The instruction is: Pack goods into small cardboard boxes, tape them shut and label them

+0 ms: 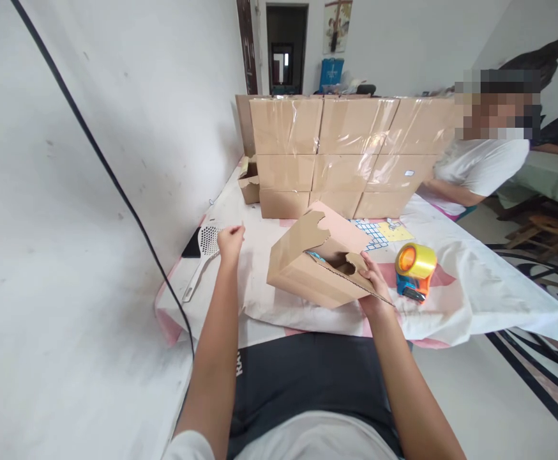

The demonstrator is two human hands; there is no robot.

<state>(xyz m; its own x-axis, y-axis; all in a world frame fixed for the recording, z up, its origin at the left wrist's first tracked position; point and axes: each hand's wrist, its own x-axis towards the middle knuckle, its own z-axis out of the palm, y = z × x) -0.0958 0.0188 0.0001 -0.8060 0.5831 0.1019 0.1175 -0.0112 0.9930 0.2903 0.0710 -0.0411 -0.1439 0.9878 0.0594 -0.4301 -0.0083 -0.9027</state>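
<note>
In the head view, the left hand (230,241) is held loosely curled and empty above the white slotted scoop (203,253) near the wall. The open cardboard box (318,265) is gripped at its near corner by the right hand (373,281), tilted mid-table; bare cloth is seen between it and the tape dispenser (414,271).

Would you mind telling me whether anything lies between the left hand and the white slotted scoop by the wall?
Nothing visible does. The left hand hovers just right of the white slotted scoop, with only bare table cover between them. The open cardboard box, held by the right hand, sits farther right.
</note>
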